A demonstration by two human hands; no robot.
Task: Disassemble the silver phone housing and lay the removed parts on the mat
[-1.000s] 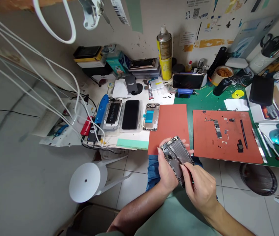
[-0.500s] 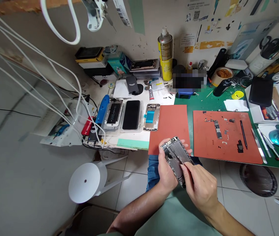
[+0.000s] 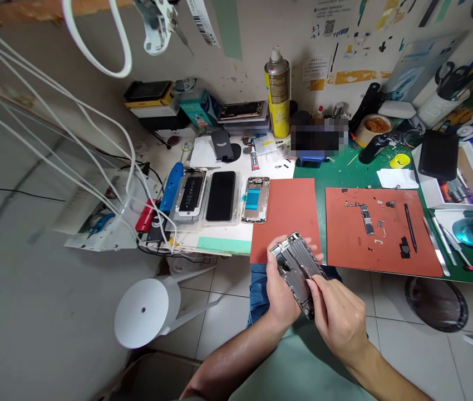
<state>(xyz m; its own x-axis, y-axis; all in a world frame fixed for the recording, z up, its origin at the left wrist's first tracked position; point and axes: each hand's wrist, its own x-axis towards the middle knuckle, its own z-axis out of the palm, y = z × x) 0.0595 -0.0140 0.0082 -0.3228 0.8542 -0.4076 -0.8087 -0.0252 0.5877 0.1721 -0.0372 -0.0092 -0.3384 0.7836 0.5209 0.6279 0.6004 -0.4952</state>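
Observation:
A stripped phone housing point(image 3: 295, 259) is tilted over my lap, its grey metal inside facing up. My left hand point(image 3: 282, 292) is wrapped round it from below, with the thumb along the near left edge and fingertips showing past the far right edge. Above the lower half of the housing, my right hand point(image 3: 340, 312) is closed in a pinch on slim tweezers point(image 3: 304, 271). Their tips point up and left into the housing; most of the tool is hidden by the fingers. Whether the tips grip anything is too small to tell.
Behind the housing lies a red-brown mat point(image 3: 290, 206). A second mat point(image 3: 345, 250) at right bears a logic board point(image 3: 367, 220), small parts and a black pen-like tool point(image 3: 410, 227). Left stand a phone frame point(image 3: 261, 214), a black phone point(image 3: 221, 195) and a white stool point(image 3: 142, 328).
The view has shifted slightly, so the bench appears a little further left. Both hands and the housing keep almost the same pose.

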